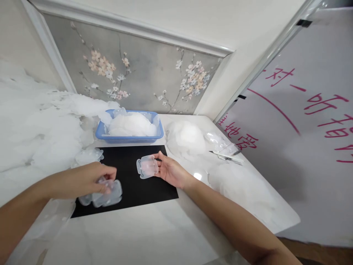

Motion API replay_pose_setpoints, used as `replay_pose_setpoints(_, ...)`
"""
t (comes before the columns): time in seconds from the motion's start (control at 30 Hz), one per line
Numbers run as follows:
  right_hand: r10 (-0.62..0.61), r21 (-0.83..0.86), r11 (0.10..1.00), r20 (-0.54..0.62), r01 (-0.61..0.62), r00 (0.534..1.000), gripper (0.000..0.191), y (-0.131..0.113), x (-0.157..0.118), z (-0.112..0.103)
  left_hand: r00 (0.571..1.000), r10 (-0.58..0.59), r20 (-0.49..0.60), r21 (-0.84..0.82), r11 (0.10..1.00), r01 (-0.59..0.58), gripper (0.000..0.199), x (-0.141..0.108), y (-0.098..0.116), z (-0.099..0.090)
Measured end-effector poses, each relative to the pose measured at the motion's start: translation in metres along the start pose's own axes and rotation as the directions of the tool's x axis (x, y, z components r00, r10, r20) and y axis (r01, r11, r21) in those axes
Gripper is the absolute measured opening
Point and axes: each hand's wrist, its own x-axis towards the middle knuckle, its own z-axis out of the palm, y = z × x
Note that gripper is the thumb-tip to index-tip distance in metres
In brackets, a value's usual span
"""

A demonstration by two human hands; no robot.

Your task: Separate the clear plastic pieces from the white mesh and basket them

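My right hand (172, 170) holds a translucent plastic piece (147, 166) with a wavy, frame-like outline by its right edge, above the black mat (154, 191). Over the mat's left part, my left hand (95, 178) is closed in a pinch on similar translucent pieces (108, 194). They overlap and are slightly blurred, so I cannot tell how many it grips. Another clear piece (88, 156) lies just beyond the left hand, by the mat's far left corner.
A blue basket (129, 139) with white material and clear pieces stands behind the mat. White heaps (41, 129) rise at the left. Right of the basket lie a white mound (186, 138), clear plastic bags (219, 142) and a slim knife-like tool (226, 157). A whiteboard (303, 165) stands along the right.
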Motion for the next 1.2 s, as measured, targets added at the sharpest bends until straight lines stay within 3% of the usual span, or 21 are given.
replay_pose_setpoints(0.1,-0.009,0.016,1.000,-0.020,0.009,1.000,0.036,0.000,0.001,-0.001,0.995,-0.103,0.008,-0.339,0.935,0.100,0.028,0.018,0.016,0.010)
replay_pose_setpoints(0.23,-0.063,-0.008,0.998,0.010,0.063,0.998,0.035,0.000,0.000,-0.003,0.983,-0.183,-0.022,-0.702,0.703,0.115,0.038,0.029,0.019,0.028)
replay_pose_setpoints(0.43,-0.118,-0.070,0.991,-0.009,0.117,0.993,0.034,0.002,-0.004,-0.002,0.980,-0.194,0.053,-0.845,0.514,0.147,0.041,0.028,0.008,0.037)
replay_pose_setpoints(0.57,-0.172,-0.142,0.976,-0.034,0.165,0.985,0.034,0.008,-0.002,-0.004,0.980,-0.184,0.074,-0.870,0.468,0.153,0.043,0.030,0.004,0.041)
replay_pose_setpoints(0.67,-0.290,-0.306,0.919,-0.090,0.250,0.953,0.032,0.012,-0.001,-0.006,0.981,-0.179,0.078,-0.884,0.441,0.151,0.042,0.030,0.006,0.043)
replay_pose_setpoints(0.73,-0.408,-0.467,0.825,-0.103,0.318,0.907,0.027,0.013,-0.002,-0.006,0.978,-0.186,0.089,-0.891,0.425,0.162,0.040,0.030,0.009,0.044)
replay_pose_setpoints(0.8,-0.532,-0.632,0.660,-0.012,0.406,0.846,0.024,0.011,-0.006,-0.004,0.975,-0.186,0.121,-0.890,0.415,0.190,0.040,0.029,0.011,0.045)
replay_pose_setpoints(0.87,-0.593,-0.751,0.439,0.171,0.494,0.787,0.026,0.009,-0.011,0.000,0.972,-0.183,0.151,-0.884,0.415,0.215,0.040,0.028,0.011,0.046)
replay_pose_setpoints(0.97,-0.489,-0.788,0.162,0.459,0.594,0.742,0.039,0.008,-0.016,0.006,0.977,-0.159,0.139,-0.876,0.440,0.196,0.037,0.028,0.009,0.048)
replay_pose_setpoints(1.07,-0.308,-0.742,0.039,0.628,0.669,0.714,0.058,0.012,-0.015,0.007,0.987,-0.055,0.148,-0.858,0.488,0.156,0.040,0.028,0.009,0.048)
replay_pose_setpoints(1.13,-0.257,-0.729,-0.005,0.662,0.684,0.704,0.077,0.015,-0.012,0.006,0.982,0.042,0.185,-0.835,0.533,0.134,0.048,0.027,0.011,0.047)
replay_pose_setpoints(1.2,-0.267,-0.738,-0.021,0.654,0.675,0.707,0.080,0.016,-0.010,0.003,0.973,0.102,0.207,-0.810,0.576,0.111,0.059,0.027,0.014,0.046)
